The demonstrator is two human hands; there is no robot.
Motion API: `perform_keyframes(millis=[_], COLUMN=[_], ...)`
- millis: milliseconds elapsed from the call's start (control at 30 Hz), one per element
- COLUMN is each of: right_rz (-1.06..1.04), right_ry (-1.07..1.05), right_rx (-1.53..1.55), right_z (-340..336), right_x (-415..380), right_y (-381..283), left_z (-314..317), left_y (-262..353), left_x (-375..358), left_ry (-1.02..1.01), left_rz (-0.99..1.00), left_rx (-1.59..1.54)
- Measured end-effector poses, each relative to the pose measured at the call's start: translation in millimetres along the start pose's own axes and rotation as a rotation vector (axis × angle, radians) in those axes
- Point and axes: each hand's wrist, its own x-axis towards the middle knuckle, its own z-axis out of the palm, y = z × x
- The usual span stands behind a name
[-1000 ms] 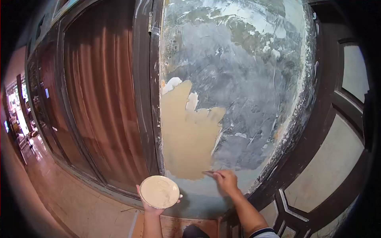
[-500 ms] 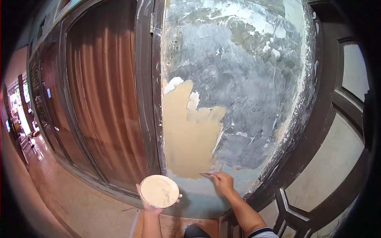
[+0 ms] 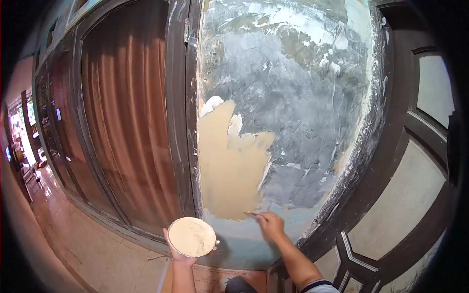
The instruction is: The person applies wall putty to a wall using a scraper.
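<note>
Our right hand has edged left, pinching a tool low on the patch; our left hand cups a bowl below it.

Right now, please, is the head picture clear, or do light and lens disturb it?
Head view: strong fisheye, black corners, door frame at right bowed; glare spots on the tiled floor at far left, where the background is overexposed; soft shadow on the wall beside the bowl; the small tool's details too small to tell.
</note>
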Motion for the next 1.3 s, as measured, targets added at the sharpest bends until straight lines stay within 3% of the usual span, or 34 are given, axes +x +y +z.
perform_keyframes(millis=[33,100,167,267,367,433,567,700,733,800,833,900,967,1033,1300], right_rz=[0.046,0.041,0.009,0.001,-0.057,-0.039,-0.011,0.005,0.006,-0.01,-0.007,-0.044,-0.059,0.017,0.045], right_ry=[-0.099,-0.1,0.104,0.188,0.249,0.1,-0.08,0.082,0.081,0.279,0.278,0.154,0.136,-0.047,0.275], right_rx=[-0.027,-0.103,-0.033,0.004,0.044,0.045,-0.064,-0.051,-0.05,0.143,0.142,0.078,0.063,-0.014,0.115], right_z=[6.8,4.8,-14.6,-52.3,-46.8,-17.8,19.0,-18.2,-34.4,-57.5,-54.1,-38.2,-19.1,1.9,-80.3], right_x=[-2.3,6.9,31.4,52.5,38.8,13.8,-5.5,38.6,46.7,54.4,49.9,31.7,8.7,-3.6,63.7], right_y=[1.9,5.7,-1.4,-14.4,-13.4,-4.7,6.5,-3.1,-14.6,-29.9,-24.3,-7.5,-6.0,3.7,-24.5], left_z=[5.0,19.8,20.4,14.4,16.0,6.8,39.0,42.3,32.6,34.7,36.6,32.6,12.0,10.8,23.5], left_y=[-1.3,-3.1,-2.0,-3.0,-4.7,-5.0,-9.1,-7.7,-5.8,-7.8,-9.1,-8.5,-4.8,-4.1,-7.0], left_x=[-0.2,-2.1,-1.9,-2.1,-3.5,-4.1,-9.0,-11.0,-10.0,-10.8,-11.8,-13.1,-10.3,-8.6,-6.1], left_ry=[-0.007,0.019,0.04,0.03,0.039,-0.002,-0.054,-0.025,-0.025,-0.017,-0.01,-0.04,0.006,-0.036,-0.019], left_rz=[-0.003,0.003,0.015,-0.014,-0.002,0.005,0.02,0.01,0.015,0.03,0.044,0.036,0.018,-0.006,-0.012], left_rx=[-0.002,-0.167,-0.198,-0.059,-0.072,0.036,-0.22,-0.303,-0.169,-0.195,-0.22,-0.225,0.048,-0.009,-0.132])
